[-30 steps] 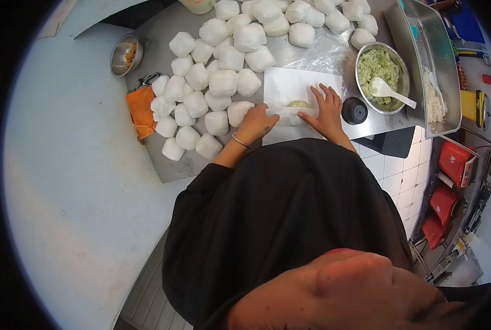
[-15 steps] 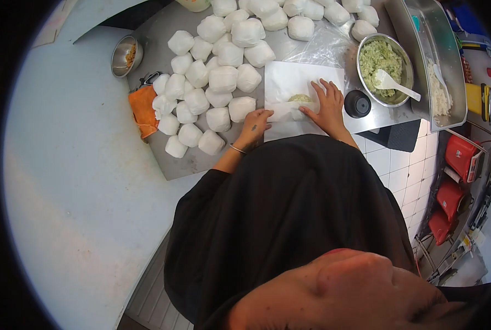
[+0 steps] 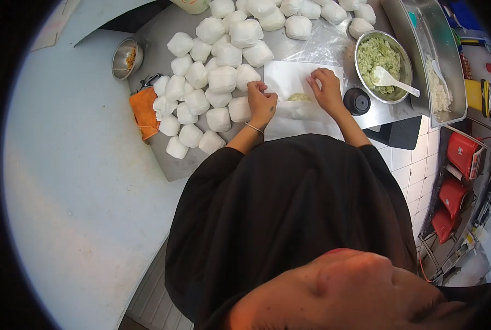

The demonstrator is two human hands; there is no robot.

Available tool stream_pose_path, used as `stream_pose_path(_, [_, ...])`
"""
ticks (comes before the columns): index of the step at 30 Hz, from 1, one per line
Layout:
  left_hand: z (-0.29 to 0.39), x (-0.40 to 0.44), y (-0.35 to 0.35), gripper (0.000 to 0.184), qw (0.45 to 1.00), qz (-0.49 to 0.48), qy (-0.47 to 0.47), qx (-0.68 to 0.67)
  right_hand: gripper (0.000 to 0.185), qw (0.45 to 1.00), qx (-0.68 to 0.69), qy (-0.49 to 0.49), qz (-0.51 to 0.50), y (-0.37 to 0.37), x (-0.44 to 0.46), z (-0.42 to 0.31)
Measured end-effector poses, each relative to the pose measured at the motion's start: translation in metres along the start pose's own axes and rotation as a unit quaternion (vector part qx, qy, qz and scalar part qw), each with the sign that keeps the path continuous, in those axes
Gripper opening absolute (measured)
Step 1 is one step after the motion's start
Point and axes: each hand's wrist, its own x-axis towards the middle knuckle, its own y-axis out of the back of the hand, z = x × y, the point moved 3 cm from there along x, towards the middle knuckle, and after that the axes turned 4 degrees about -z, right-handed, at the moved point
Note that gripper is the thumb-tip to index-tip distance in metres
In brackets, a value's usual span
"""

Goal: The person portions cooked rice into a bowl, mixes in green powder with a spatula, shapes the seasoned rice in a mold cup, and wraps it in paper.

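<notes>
A white paper sheet point(image 3: 281, 77) lies in front of me, with its near part folded up against a small mound of green-tinted rice point(image 3: 299, 97). At the sheet's left edge is my left hand point(image 3: 262, 104), its thumb and fingers pressed together; what is between them, if anything, is hidden. My right hand point(image 3: 328, 92) hovers over or rests on the sheet's right side, fingers bent and thumb a little apart, holding nothing visible. Many white paper-wrapped packets point(image 3: 222, 80) are heaped to the left, the closest right beside my left hand.
A steel bowl of green rice point(image 3: 375, 55) with a white paddle point(image 3: 397, 82) stands to the right. Next to it are a black round object point(image 3: 356, 102) and a steel tray point(image 3: 430, 33) of white rice. An orange cloth point(image 3: 144, 113) and a small bowl point(image 3: 127, 58) are at left.
Both hands have moved up and away from the folded paper edge. My left hand has turned with its fingertips upward; my right hand's spread fingers have drawn in.
</notes>
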Motion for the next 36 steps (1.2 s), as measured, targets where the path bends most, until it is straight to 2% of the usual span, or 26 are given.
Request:
stream_pose_path(2, [0.009, -0.005, 0.003, 0.045, 0.998, -0.035, 0.014, -0.059, 0.020, 0.999, 0.033, 0.018, -0.026, -0.002, 0.018, -0.001])
stream_pose_path(3, [0.011, -0.008, 0.006, 0.044, 0.996, -0.043, -0.008, -0.081, 0.022, 0.998, 0.051, 0.026, -0.040, -0.004, 0.025, -0.001])
stream_pose_path(5, [0.012, -0.014, 0.014, 0.044, 0.990, -0.058, -0.050, -0.122, 0.032, 0.997, -0.003, 0.062, -0.054, -0.008, 0.039, -0.007])
stream_pose_path(8, [0.013, -0.021, 0.026, 0.041, 0.997, -0.038, -0.033, -0.065, 0.039, 0.990, -0.053, 0.096, -0.087, -0.015, 0.055, -0.019])
stream_pose_path(11, [0.017, -0.030, 0.027, 0.042, 0.997, -0.030, -0.023, 0.069, 0.035, 0.991, -0.033, 0.104, -0.078, -0.021, 0.063, -0.027])
stream_pose_path(14, [0.008, -0.024, 0.022, 0.048, 0.974, 0.014, -0.124, 0.190, 0.031, 0.993, -0.015, 0.101, -0.067, -0.025, 0.061, -0.032])
stream_pose_path(17, [0.022, -0.017, 0.017, 0.052, 0.981, -0.011, -0.050, 0.188, 0.028, 0.992, -0.010, 0.103, -0.074, -0.028, 0.059, -0.033])
stream_pose_path(20, [0.026, -0.012, 0.012, 0.052, 0.975, -0.053, -0.055, 0.211, 0.027, 0.991, -0.013, 0.113, -0.065, -0.026, 0.059, -0.037])
stream_pose_path(23, [0.015, -0.011, 0.012, 0.053, 0.978, -0.041, -0.120, 0.168, 0.028, 0.993, 0.003, 0.091, -0.069, -0.025, 0.062, -0.031])
stream_pose_path(26, [0.012, -0.018, 0.018, 0.052, 0.985, -0.077, -0.112, 0.104, 0.033, 0.992, -0.002, 0.070, -0.104, -0.023, 0.067, -0.026])
stream_pose_path(29, [0.017, -0.026, 0.021, 0.050, 0.985, -0.130, -0.101, 0.055, 0.041, 0.983, -0.015, 0.136, -0.120, -0.024, 0.073, -0.034])
stream_pose_path(32, [0.021, -0.031, 0.023, 0.050, 0.961, -0.162, -0.217, 0.064, 0.047, 0.952, -0.097, 0.190, -0.218, -0.027, 0.080, -0.052])
stream_pose_path(35, [0.019, -0.033, 0.024, 0.050, 0.935, -0.185, -0.296, 0.070, 0.049, 0.912, -0.126, 0.353, -0.168, -0.034, 0.073, -0.076])
stream_pose_path(36, [0.018, -0.033, 0.024, 0.049, 0.930, -0.187, -0.307, 0.070, 0.043, 0.902, -0.123, 0.365, -0.194, -0.038, 0.069, -0.082])
